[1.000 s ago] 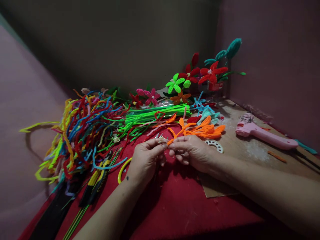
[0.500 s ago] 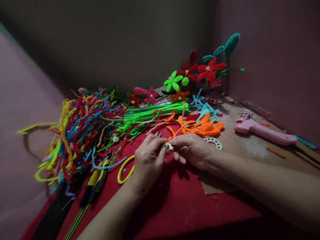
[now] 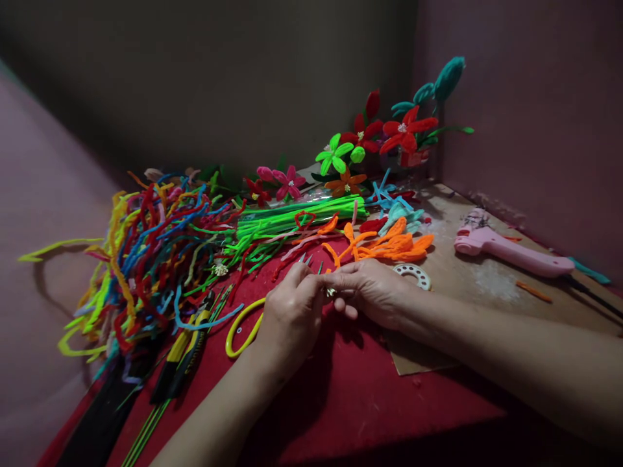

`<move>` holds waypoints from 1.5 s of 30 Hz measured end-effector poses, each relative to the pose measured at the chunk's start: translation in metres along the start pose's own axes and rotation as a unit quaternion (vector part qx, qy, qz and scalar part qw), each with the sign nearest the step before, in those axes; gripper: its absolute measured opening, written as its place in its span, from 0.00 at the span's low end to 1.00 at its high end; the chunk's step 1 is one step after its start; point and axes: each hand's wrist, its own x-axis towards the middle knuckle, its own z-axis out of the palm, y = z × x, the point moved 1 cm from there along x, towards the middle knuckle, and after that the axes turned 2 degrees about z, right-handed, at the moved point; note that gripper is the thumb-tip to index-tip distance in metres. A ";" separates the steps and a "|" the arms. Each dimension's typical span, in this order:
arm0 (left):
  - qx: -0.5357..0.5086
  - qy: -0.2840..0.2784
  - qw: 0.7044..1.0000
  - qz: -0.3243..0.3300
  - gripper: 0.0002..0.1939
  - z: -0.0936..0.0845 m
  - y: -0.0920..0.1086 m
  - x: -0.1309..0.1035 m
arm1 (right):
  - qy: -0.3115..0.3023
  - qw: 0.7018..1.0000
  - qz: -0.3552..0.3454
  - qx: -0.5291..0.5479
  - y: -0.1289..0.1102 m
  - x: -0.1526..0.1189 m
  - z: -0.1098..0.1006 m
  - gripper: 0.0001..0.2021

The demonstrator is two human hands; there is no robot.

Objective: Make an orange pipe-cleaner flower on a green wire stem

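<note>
Over the red cloth, my left hand and my right hand meet at the fingertips. Between them they pinch a small bunch of pale stamens, mostly covered by the fingers. A bit of orange shows just above the fingertips; whether it is joined to the bunch cannot be made out. Orange fuzzy petals lie behind my right hand. Yellow-handled scissors are partly under my left hand, their tips showing beyond it.
Tangled coloured pipe cleaners are heaped at left, near yellow-black pliers. Green pipe cleaners and fuzzy flowers stand behind. At right, a pink glue gun and a white ring with holes rest on brown board.
The fingertips have closed further over the pale stamens, which now show less. The whole view has shifted slightly.
</note>
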 end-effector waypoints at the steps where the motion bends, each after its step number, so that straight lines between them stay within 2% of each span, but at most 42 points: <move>1: -0.004 -0.001 1.000 -0.001 0.08 -0.001 0.000 0.000 | -0.003 1.000 0.002 0.002 -0.001 0.000 0.000 0.08; 5: -0.031 -0.011 0.999 -0.003 0.07 -0.005 0.001 0.002 | -0.023 1.000 0.010 0.009 -0.003 -0.002 0.001 0.07; 9: -0.032 -0.015 0.999 -0.021 0.07 -0.009 0.004 0.003 | -0.018 1.000 -0.004 -0.010 -0.002 -0.001 -0.001 0.05; 17: -0.108 -0.042 0.989 -0.094 0.06 -0.012 0.000 0.002 | -0.014 0.992 -0.007 -0.122 -0.003 -0.005 -0.001 0.06; 22: -0.087 -0.042 0.992 -0.077 0.06 -0.012 0.002 -0.001 | -0.025 0.996 -0.014 -0.080 -0.004 -0.007 0.005 0.06; 26: -0.131 -0.040 0.982 -0.132 0.06 -0.013 0.002 -0.001 | -0.031 0.997 -0.012 -0.062 -0.004 -0.007 0.006 0.05; 28: -0.192 -0.049 0.960 -0.200 0.05 -0.013 0.001 0.000 | -0.030 0.997 -0.010 -0.071 -0.004 -0.008 0.006 0.05; 29: -0.237 -0.059 0.939 -0.242 0.04 -0.013 0.000 0.001 | -0.030 0.996 -0.009 -0.081 -0.005 -0.008 0.005 0.06; 32: -0.387 -0.102 0.845 -0.355 0.07 -0.012 -0.003 0.002 | -0.023 0.990 -0.012 -0.136 -0.007 -0.009 0.004 0.10; 35: -0.493 -0.133 0.760 -0.403 0.11 -0.012 -0.007 0.001 | -0.011 0.981 -0.030 -0.192 -0.009 -0.010 0.003 0.11; 38: -0.555 -0.145 0.705 -0.416 0.12 -0.013 -0.013 -0.001 | 0.003 0.972 -0.048 -0.229 -0.010 -0.011 0.002 0.11; 39: -0.567 -0.149 0.696 -0.415 0.14 -0.013 -0.014 -0.001 | 0.007 0.969 -0.056 -0.240 -0.011 -0.011 0.002 0.11; 41: -0.571 -0.157 0.697 -0.405 0.17 -0.014 -0.016 -0.001 | 0.010 0.963 -0.068 -0.262 -0.011 -0.012 0.002 0.11; 43: -0.556 -0.163 0.716 -0.390 0.20 -0.015 -0.016 0.000 | 0.011 0.957 -0.072 -0.280 -0.012 -0.012 0.002 0.11; 45: -0.521 -0.169 0.751 -0.369 0.20 -0.015 -0.015 0.001 | 0.011 0.952 -0.074 -0.296 -0.012 -0.012 0.003 0.11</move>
